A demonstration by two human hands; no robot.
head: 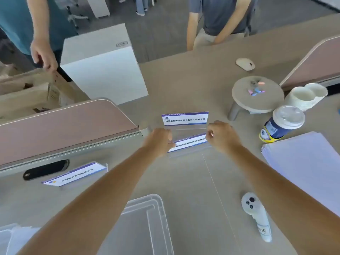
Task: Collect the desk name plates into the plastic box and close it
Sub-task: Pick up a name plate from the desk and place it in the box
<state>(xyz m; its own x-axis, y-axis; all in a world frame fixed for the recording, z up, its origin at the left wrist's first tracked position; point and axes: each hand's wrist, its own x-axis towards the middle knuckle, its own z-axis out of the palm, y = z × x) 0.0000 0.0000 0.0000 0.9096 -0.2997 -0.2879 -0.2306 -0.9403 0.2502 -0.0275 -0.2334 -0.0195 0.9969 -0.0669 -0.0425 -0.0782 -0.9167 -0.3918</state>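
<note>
Head view: our left hand (159, 141) and right hand (221, 136) pinch the name plate (189, 143) by its ends, keeping it level for the box (147, 223).

A wide beige wood-grain table (184, 181) fills most of the view, lit evenly and brightly from above. Pink fabric desk partitions with pale rounded frames stand at the left (60, 129) and the far right (316, 65). Beyond the table's far edge stands a tall white pedestal cabinet (103, 70) on a dark grey carpeted floor (161, 24). An open brown cardboard box (31, 92) sits behind the left partition. The base of a grey office chair (77, 15) shows in the background.
</note>
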